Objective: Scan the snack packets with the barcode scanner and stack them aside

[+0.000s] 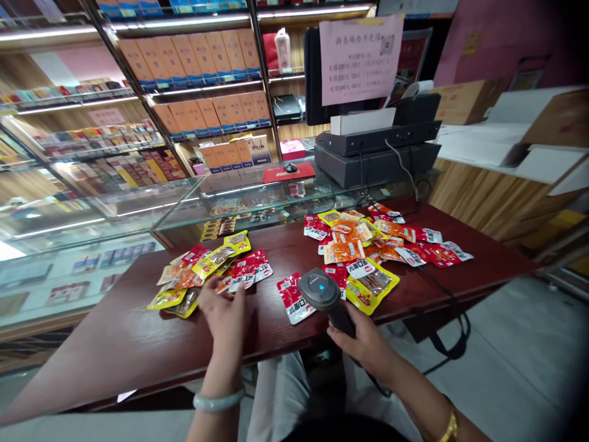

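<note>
My right hand [363, 344] grips the handle of a dark barcode scanner [322, 291], whose head points over a red snack packet [294, 299] on the dark red table [115, 337]. My left hand [225, 313] hovers palm-down at the near edge of the left pile of snack packets [207, 270], fingers slightly spread, holding nothing that I can see. A larger pile of red, yellow and orange packets [377, 242] lies to the right of the scanner.
A glass display counter [239, 196] stands behind the table, with a red mouse pad and mouse [289, 169] on it. A black cash register with printer [377, 147] sits at the back right. Shelves of boxed goods [197, 61] line the wall. A black cable [442, 319] hangs off the table's right side.
</note>
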Motion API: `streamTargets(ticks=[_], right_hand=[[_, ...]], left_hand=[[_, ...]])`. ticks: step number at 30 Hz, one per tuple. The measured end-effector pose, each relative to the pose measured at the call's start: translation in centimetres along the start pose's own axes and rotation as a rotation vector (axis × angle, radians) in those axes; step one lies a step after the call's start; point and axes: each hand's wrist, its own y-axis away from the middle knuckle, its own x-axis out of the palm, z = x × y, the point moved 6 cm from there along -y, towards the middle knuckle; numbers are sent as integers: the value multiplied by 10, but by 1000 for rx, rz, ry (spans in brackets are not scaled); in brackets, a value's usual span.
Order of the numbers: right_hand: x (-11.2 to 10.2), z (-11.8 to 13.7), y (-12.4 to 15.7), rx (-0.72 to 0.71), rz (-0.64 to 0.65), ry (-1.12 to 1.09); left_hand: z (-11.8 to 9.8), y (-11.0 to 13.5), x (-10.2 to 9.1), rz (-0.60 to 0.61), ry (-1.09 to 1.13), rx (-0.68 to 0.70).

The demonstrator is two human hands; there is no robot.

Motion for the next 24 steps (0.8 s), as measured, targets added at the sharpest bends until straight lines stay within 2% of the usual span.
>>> streamTargets(ticks=[4,8,12,20,24], right_hand=[[-10,-10,3,57,-47,-7],[-18,-15,9,83,-86,-7],[-21,-15,12,54,-88,-4],[-21,-16,14,47,-38,7],[-20,-16,15,48,-38,6]], left_hand=[[-38,45,28,314,-175,158],[-70,67,46,467,-409,272],[-86,69,52,541,-511,335],[-82,62,50,539,-489,357],[-86,60,54,634,-454,317]])
